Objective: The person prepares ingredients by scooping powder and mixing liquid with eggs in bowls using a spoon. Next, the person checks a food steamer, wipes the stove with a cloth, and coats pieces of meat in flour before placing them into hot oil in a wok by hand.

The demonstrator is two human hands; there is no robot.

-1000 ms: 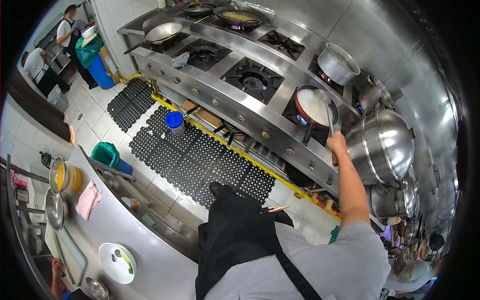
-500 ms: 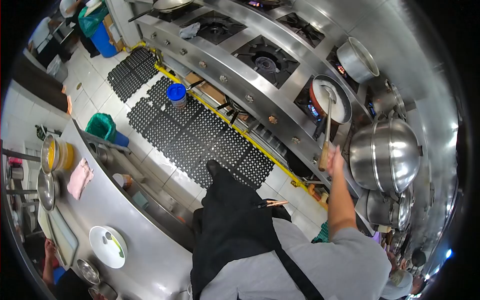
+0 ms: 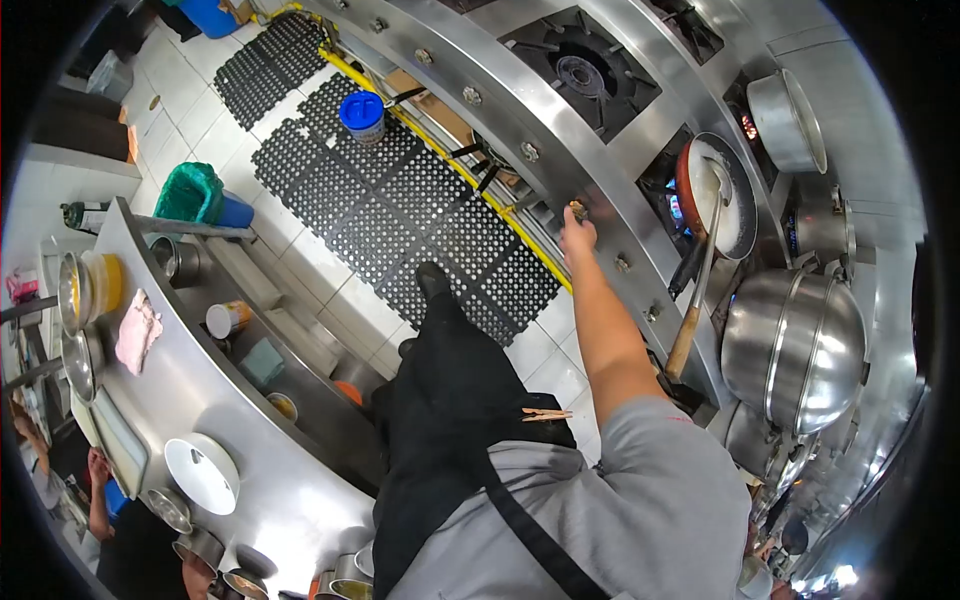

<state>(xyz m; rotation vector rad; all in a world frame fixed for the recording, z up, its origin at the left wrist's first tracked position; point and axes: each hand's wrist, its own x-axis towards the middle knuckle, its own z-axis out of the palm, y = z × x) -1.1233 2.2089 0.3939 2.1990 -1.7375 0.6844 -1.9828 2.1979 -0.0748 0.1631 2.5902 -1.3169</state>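
My right hand (image 3: pixel 577 238) is closed on a stove knob (image 3: pixel 579 209) on the front panel of the range. To its right, a red pan (image 3: pixel 742 205) with white contents sits over a blue flame. A ladle (image 3: pixel 706 275) rests in that pan, its wooden handle sticking out over the stove's front edge, with no hand on it. The pan's black handle points toward the front. My left hand is not in view.
A large domed steel pot (image 3: pixel 795 350) and a tall pot (image 3: pixel 787 120) stand on the stove. Behind is a steel counter (image 3: pixel 270 480) with a white bowl (image 3: pixel 202 473) and a pink cloth (image 3: pixel 138 333). A blue-lidded bucket (image 3: pixel 362 117) stands on the mat. Another person's arm shows lower left.
My right hand has let go of the ladle and moved left to the stove knob. The ladle now lies in the pan. The camera view has shifted.
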